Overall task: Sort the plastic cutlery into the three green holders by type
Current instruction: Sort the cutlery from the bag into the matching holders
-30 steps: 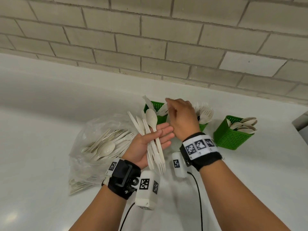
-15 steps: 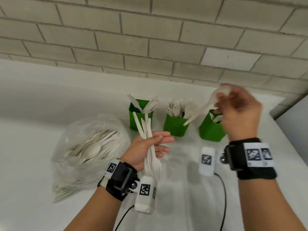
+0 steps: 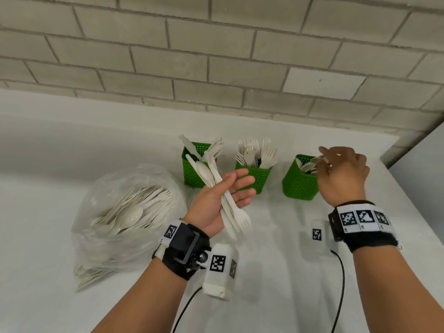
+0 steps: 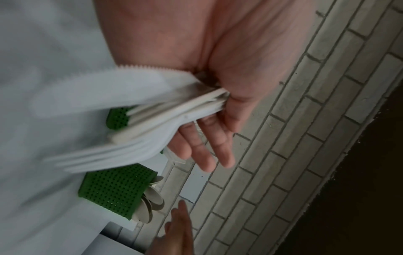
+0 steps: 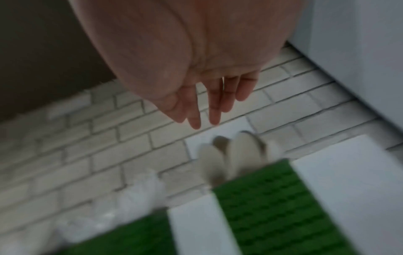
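Note:
Three green holders stand in a row by the wall: the left holder has knives, the middle holder forks, the right holder spoons. My left hand is raised in front of the left and middle holders and grips a mixed cutlery bundle of a spoon, knives and a fork, thumb across it and fingers stretched out; the bundle fans out from the palm. My right hand hovers over the right holder, fingers straight and spread, holding nothing above the spoons.
A clear plastic bag with several loose pieces of cutlery lies at the left on the white counter. A brick wall runs close behind the holders. The counter's right edge is near the right holder. Cables trail from both wrist cameras.
My right hand took a spoon from the left hand's bundle, carried it right to the right holder and let go; it is now empty. The left hand kept its bundle.

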The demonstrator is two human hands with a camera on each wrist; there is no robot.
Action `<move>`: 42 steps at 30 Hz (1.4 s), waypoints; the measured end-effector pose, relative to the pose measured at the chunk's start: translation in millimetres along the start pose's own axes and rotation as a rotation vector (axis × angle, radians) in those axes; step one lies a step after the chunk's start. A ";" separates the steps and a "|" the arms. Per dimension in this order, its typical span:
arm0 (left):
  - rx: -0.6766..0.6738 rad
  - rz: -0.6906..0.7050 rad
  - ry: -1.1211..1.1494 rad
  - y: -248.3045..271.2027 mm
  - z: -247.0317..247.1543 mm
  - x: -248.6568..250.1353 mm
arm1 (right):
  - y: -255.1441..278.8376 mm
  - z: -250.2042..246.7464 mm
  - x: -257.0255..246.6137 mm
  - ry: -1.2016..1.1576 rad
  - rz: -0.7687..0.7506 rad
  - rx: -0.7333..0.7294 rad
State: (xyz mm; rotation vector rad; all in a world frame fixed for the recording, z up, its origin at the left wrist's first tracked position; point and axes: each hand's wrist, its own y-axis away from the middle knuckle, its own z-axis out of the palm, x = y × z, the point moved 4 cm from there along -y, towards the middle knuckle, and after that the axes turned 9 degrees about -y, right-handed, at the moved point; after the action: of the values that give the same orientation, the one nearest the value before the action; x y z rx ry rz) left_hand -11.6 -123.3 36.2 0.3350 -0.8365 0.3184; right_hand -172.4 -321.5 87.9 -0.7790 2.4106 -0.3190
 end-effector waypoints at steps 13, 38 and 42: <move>0.148 0.176 0.069 -9.8 -17.0 15.7 | 100.8 66.3 -115.6 -0.905 0.013 -0.703; 0.074 0.183 0.316 -4.2 -33.9 34.9 | 65.0 40.6 -83.2 -1.884 0.609 -0.086; 0.074 0.213 0.301 -1.9 -35.8 38.9 | 71.0 50.8 -89.6 -1.905 0.672 -0.126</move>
State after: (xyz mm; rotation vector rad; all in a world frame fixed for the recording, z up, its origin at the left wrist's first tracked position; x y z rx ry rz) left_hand 37.5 -104.8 43.3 0.2587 -0.5653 0.5849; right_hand -115.6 -213.5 60.4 -0.0231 0.6974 0.6202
